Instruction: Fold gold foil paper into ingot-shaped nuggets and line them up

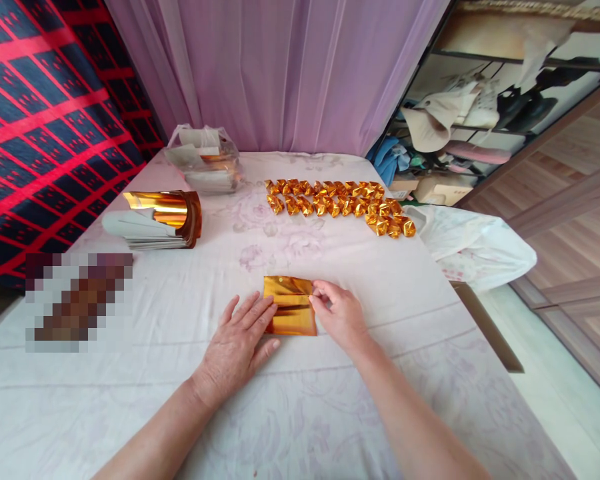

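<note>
A sheet of gold foil paper (293, 320) lies on the tablecloth in front of me, with crease lines running across it. My left hand (240, 337) rests flat with fingers spread, its fingertips on the sheet's left edge. At the right edge, my right hand (337, 312) pinches the foil between thumb and forefinger. Farther back sit several folded gold foil pieces (330, 200) in rows, like small ingots. To the left stands a stack of curled foil sheets (173, 220), gold on one face and pale on the other.
A clear plastic bag (205, 160) with more sheets stands at the back left. A white plastic bag (475, 243) hangs by the table's right edge. Shelves with shoes and a cap (427, 117) are at the right. A purple curtain (280, 73) closes off the back.
</note>
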{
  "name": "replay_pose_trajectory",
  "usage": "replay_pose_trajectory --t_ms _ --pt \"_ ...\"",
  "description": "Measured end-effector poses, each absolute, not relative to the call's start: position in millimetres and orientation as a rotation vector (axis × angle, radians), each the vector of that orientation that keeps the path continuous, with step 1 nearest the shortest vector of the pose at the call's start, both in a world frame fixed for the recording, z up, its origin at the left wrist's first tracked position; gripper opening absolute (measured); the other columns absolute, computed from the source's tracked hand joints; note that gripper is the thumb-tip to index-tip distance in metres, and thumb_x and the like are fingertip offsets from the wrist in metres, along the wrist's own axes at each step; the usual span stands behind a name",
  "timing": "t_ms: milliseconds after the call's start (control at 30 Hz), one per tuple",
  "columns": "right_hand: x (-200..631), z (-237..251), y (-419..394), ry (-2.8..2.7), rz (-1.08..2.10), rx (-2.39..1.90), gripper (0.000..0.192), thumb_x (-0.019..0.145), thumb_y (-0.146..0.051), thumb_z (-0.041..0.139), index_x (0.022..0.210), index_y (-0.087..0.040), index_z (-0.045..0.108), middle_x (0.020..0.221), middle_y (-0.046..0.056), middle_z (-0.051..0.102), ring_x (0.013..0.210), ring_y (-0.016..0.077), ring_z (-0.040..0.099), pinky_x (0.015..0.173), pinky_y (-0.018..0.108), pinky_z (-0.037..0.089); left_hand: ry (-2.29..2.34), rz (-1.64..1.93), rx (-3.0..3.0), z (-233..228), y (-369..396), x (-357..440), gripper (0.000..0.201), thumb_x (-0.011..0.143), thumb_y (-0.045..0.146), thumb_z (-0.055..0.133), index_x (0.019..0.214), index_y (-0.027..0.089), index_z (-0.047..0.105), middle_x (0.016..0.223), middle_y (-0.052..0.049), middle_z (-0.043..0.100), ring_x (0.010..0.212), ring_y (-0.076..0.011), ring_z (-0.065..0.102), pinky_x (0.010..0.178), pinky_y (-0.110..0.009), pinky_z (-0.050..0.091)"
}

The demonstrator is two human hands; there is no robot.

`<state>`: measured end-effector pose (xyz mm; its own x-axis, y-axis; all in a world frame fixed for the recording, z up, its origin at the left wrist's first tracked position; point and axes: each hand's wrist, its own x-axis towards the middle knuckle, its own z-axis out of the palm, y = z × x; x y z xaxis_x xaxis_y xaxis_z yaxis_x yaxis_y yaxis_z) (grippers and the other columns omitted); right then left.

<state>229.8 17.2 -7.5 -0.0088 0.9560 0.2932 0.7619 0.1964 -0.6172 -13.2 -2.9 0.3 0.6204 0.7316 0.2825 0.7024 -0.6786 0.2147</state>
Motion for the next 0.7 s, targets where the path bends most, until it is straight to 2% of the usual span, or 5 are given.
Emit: replay_pose_trajectory --t_ms 233,400,533,633,700 --pt "225.7 -15.9 20.3 -1.799 0.318 -1.674 0.023 0.081 -0.018 0.059 0.103 -0.024 0.067 0.083 0.001 0.074 0.071 0.0188 0.067 0.071 0.032 0.051 1.236 0.454 2.809 -4.0 -3.0 -11.5 0.058 0.095 0.055 0.046 0.138 0.016 0.051 0.14 -0.01 0.057 0.135 -0.0309 0.044 0.117 -0.054 0.02" --pt "225.9 -17.2 19.3 -1.763 0.29 -1.656 0.025 0.083 -0.02 0.056 0.106 -0.023 0.064 0.089 0.003 0.074 0.07 0.0175 0.066 0.071 0.031 0.051 1.277 0.464 2.793 -5.6 -3.7 -10.2 0.056 0.095 0.052 0.047 0.138 0.018 0.051 0.139 -0.009 0.058 0.135 -0.0308 0.043 0.117 -0.054 0.019" --pt "234.5 -11.1 16.0 -1.755 0.295 -1.525 0.018 0.083 -0.017 0.049 0.092 -0.023 0.064 0.088 0.005 0.071 0.073 0.0177 0.066 0.069 0.03 0.052 1.289 0.449 2.766 -5.9 -4.6 -9.1 0.053 0.094 0.048 0.05 0.137 0.018 0.052 0.14 -0.009 0.057 0.136 -0.0307 0.042 0.117 -0.054 0.018" --pt "243.5 -0.6 10.4 -1.874 0.363 -1.344 0.029 0.078 -0.008 0.045 0.091 -0.024 0.065 0.09 0.004 0.072 0.088 0.0195 0.067 0.081 0.033 0.053 1.296 0.455 2.748 -5.9 -4.7 -8.8 0.052 0.094 0.047 0.051 0.137 0.019 0.052 0.14 -0.009 0.057 0.136 -0.0305 0.042 0.117 -0.055 0.018" --pt "247.7 7.8 5.3 -2.002 0.44 -1.251 0.038 0.076 -0.006 0.046 0.102 -0.025 0.066 0.104 0.004 0.072 0.103 0.021 0.064 0.094 0.039 0.05 1.294 0.456 2.741 -5.9 -4.6 -8.9 0.052 0.094 0.047 0.05 0.138 0.019 0.052 0.141 -0.009 0.056 0.136 -0.0304 0.042 0.117 -0.055 0.019"
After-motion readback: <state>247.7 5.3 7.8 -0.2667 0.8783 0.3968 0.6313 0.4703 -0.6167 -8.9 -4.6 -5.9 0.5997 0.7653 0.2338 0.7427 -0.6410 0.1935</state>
